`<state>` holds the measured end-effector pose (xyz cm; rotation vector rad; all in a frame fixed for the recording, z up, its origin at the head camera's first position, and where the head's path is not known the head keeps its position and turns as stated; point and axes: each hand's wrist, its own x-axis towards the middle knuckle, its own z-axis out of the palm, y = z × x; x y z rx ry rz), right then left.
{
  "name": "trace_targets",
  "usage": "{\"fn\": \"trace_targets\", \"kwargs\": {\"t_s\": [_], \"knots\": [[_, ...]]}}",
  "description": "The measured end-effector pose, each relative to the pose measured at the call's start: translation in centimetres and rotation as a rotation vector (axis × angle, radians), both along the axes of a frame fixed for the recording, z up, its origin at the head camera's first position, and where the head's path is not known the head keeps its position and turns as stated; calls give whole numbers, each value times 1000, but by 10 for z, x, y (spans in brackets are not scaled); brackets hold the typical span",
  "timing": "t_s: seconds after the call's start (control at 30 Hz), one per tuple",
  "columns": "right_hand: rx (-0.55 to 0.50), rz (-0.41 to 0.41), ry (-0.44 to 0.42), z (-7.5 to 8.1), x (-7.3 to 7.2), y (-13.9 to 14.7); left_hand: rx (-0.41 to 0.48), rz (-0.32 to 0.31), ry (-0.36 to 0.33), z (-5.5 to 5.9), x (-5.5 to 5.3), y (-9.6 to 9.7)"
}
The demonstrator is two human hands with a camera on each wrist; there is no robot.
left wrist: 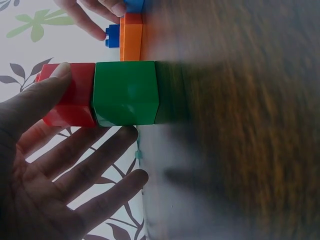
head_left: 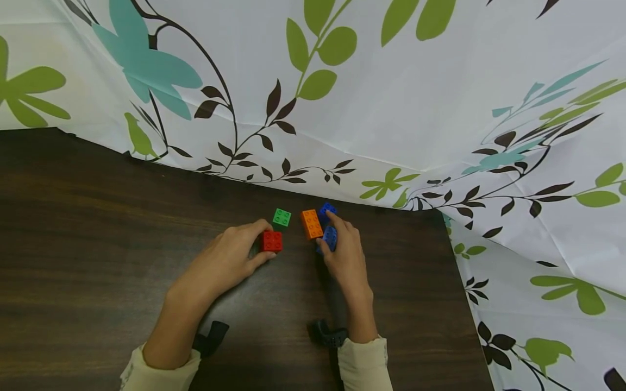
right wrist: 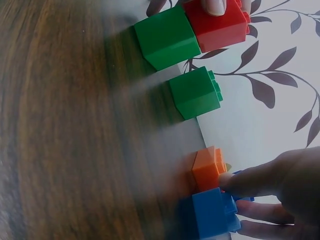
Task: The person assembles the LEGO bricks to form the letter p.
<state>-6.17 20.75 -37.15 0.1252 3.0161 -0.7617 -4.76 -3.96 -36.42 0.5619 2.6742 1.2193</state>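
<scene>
Red brick [head_left: 271, 241] atop a lower green brick [left wrist: 125, 93], the pair sits in front of a person's left hand [head_left: 230, 255] at a dark wood desk [head_left: 98, 244]. The left forearm slants in from the near edge, palm turned toward the stack; thumb and index finger pinch the red brick from opposite sides, while the remaining fingers fan out, relaxed, beside the green one. The right hand [head_left: 344, 260] reaches almost straight ahead, its thumb by the near blue brick [head_left: 331, 237] and its index finger at the far blue brick [head_left: 325, 208]. Its fingers are bent about the blue pair, but whether they grip either cannot be told, as the hand partly hides both.

Between the stack and the near blue brick stands an orange brick [head_left: 312, 224], just beside both blue ones. A loose green brick [head_left: 281, 217], studs up, lies just beyond the stack, apart from the orange one. White cloth [head_left: 401, 108] printed with leaves and birds hangs close behind the bricks and along the right side. Pale sleeves [head_left: 364, 364] end at the wrists, near black mounts [head_left: 211, 338].
</scene>
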Motion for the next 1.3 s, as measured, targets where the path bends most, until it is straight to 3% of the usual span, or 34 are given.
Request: {"fn": "trace_targets", "kwargs": {"t_s": [0.33,0.83,1.1,1.3], "knots": [[2,26,26,1,0,2,-7,-2,10,1,1,0],[10,5,54,-1,1,-1,-7,3,14,1,1,0],[66,6,24,-3,1,-6,-7,1,1,0,1,0],[108,29,55,-8,0,-7,-4,-9,13,0,1,-1]]}}
